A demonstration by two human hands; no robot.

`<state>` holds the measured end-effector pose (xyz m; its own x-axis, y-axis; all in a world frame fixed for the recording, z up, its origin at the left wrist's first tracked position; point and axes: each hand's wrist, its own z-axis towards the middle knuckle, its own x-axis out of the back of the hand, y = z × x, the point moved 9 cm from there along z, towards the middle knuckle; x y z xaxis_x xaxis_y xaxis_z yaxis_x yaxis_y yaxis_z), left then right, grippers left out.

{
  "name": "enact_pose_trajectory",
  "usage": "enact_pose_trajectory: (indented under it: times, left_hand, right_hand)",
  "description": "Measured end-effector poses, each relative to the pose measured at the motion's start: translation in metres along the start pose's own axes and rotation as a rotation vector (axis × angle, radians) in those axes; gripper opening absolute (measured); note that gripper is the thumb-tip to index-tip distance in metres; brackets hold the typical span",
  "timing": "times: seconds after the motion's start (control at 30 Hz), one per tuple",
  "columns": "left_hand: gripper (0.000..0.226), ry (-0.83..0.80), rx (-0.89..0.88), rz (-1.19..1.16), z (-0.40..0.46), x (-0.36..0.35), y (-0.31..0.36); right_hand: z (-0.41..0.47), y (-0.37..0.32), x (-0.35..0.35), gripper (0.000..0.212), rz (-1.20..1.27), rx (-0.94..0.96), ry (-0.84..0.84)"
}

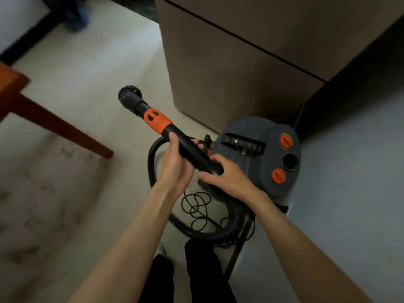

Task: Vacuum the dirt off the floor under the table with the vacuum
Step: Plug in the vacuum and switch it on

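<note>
My left hand [177, 162] and right hand [227, 176] both grip the black vacuum wand [188, 147], its round brush [129, 95] raised; the dirty floor [43, 193] under the reddish-brown wooden table [13, 88] at left looks unvacuumed.

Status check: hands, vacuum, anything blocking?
Left hand, right hand both grip wand. Brush head raised, off floor. Table leg ahead-left.

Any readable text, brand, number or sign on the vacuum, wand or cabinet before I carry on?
None can be read.
Vacuum: no lettering shows on the grey lid; the two orange knobs bear no legible marks.
Wand, held by the left hand and right hand: the orange collar has moulded slots, no words.
Cabinet: plain.
</note>
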<state>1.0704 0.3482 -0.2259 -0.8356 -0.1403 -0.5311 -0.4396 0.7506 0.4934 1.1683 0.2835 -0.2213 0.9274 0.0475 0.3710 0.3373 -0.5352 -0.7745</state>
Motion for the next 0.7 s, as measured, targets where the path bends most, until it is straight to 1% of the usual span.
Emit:
enact_pose_trajectory:
  times: [0.1,0.2,0.27,0.37,0.47,0.6,0.7]
  left_hand:
    - [0.064,0.027,0.007,-0.072,-0.015,0.041,0.021]
    - [0.063,0.039,-0.003,-0.164,-0.034,0.086,0.043]
    - [0.057,0.040,-0.034,-0.189,-0.048,0.119,0.058]
    - [0.033,0.077,-0.103,-0.158,-0.072,0.171,0.080]
    - [0.030,0.153,-0.140,-0.114,-0.087,0.222,0.094]
    - [0.016,0.288,-0.142,-0.103,-0.099,0.285,0.101]
    - [0.013,0.371,-0.127,-0.080,-0.101,0.323,0.103]
  right_hand:
    - [-0.003,-0.034,-0.024,0.035,-0.138,0.048,-0.030]
    - [-0.009,-0.064,-0.064,0.026,-0.168,0.073,-0.118]
    - [-0.014,-0.077,-0.100,0.023,-0.186,0.082,-0.165]
    - [-0.020,-0.084,-0.163,0.025,-0.240,0.066,-0.218]
    - [-0.027,-0.083,-0.218,0.027,-0.281,0.058,-0.223]
    - [-0.037,-0.074,-0.275,0.038,-0.205,0.039,-0.245]
    - [-0.031,-0.072,-0.306,0.034,-0.231,0.046,-0.295]
